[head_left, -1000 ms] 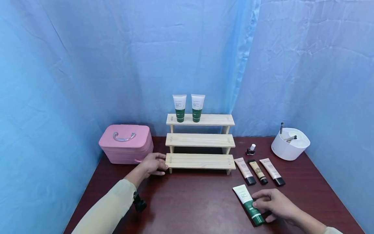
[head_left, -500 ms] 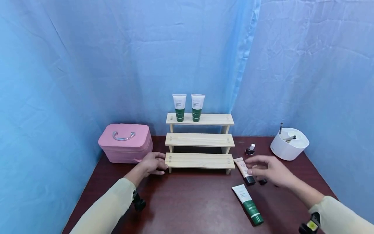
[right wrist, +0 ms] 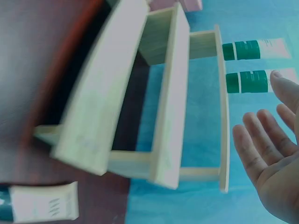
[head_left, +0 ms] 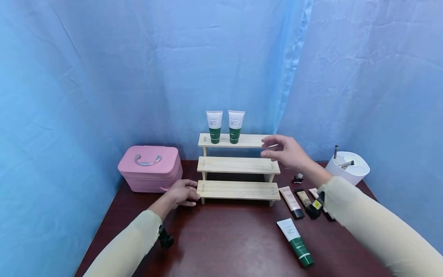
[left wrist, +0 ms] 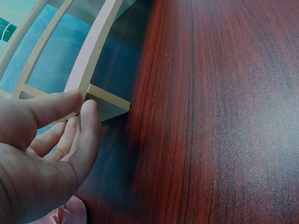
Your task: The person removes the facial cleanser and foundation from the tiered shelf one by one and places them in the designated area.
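A three-step wooden display stand (head_left: 238,164) stands at the back of the table. Two white-and-green squeeze tubes (head_left: 214,127) stand cap-down on its top step, side by side at the left. My left hand (head_left: 180,193) grips the left end of the lowest step; in the left wrist view its thumb and fingers (left wrist: 86,135) pinch the board's corner. At the right end of the upper steps my right hand (head_left: 285,152) hovers with nothing in it, fingers loosely bent. A third white-and-green tube (head_left: 295,242) lies on the table at front right.
Right of the stand lie a pink BB cream tube (head_left: 292,202), a beige tube (head_left: 303,197) and another pink tube, partly behind my right wrist. Behind them is a nail polish bottle (head_left: 298,178). A white brush holder (head_left: 360,169) stands far right, a pink case (head_left: 149,169) left.
My right hand has let go of the lying tube and moved up and left to the stand's upper right end. The left hand stays on the lowest step.
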Demonstrator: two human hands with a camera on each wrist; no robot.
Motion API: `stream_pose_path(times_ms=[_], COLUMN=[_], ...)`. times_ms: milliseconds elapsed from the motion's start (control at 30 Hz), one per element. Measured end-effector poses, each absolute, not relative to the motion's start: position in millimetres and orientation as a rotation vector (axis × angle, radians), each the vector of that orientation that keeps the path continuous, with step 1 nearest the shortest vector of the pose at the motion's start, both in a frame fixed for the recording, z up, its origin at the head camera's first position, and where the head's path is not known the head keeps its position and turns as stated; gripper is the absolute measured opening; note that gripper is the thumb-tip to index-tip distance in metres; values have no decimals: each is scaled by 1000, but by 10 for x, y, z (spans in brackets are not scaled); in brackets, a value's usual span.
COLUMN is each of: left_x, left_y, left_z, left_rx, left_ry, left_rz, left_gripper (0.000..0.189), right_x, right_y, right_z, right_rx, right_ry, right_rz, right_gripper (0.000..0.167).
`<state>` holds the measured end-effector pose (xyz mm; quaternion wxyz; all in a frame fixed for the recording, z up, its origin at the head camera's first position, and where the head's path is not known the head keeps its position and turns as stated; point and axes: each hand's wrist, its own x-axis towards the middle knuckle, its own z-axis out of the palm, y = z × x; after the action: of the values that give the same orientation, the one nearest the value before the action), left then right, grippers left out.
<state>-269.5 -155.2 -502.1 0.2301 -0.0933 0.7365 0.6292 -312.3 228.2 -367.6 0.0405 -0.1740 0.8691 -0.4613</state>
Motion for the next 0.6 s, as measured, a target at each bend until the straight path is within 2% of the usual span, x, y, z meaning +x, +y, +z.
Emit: stream_pose_path(times_ms=[300,600], left_x=[-2695,-2713], left_y=[-1549,-1544], left_z=[-5020,-5025], left_rx=[-261,-263], left_ry=[2021,2024], left_rz=[1735,1733], left_gripper=[60,60], right_x=[-3484,-3669], right_y=[1812,1573], right_z=[-3582,-3525], right_rx=[-457,-376], right_ry=[2634,2670], right_rz=[-1528,-1556], right_gripper=[57,64])
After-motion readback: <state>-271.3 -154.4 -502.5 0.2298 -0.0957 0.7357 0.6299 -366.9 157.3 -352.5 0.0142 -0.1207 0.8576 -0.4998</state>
